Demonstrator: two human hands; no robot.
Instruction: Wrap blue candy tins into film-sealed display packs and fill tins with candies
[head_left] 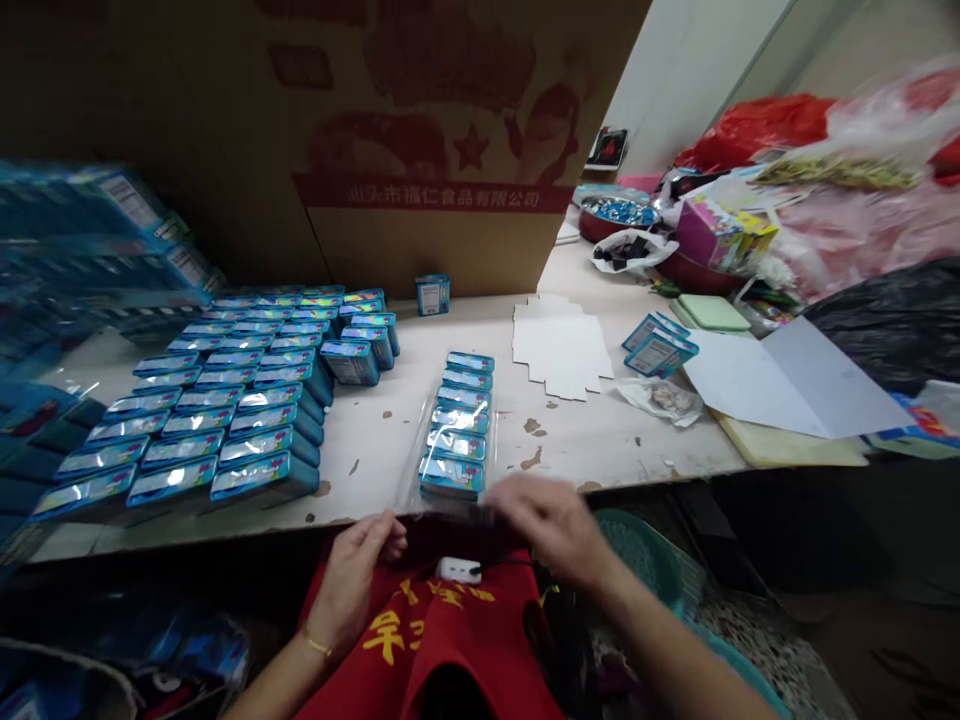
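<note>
A row of several small blue boxes [459, 420] lies on the table inside a clear plastic bag [412, 478], its near end at the table's front edge. My left hand [356, 572] is closed, thumb and fingers pinched together at the bag's near left corner. At the near right corner, my right hand [553, 520] has its fingers curled in on the plastic; it is slightly blurred. The film between the fingertips is hard to make out.
Several rows of blue boxes [247, 395] stand to the left, with more stacked behind. A large cardboard carton [427, 235] blocks the back. Flat white card [562, 345], two loose boxes [660, 345] and opened paper [795, 380] lie on the right.
</note>
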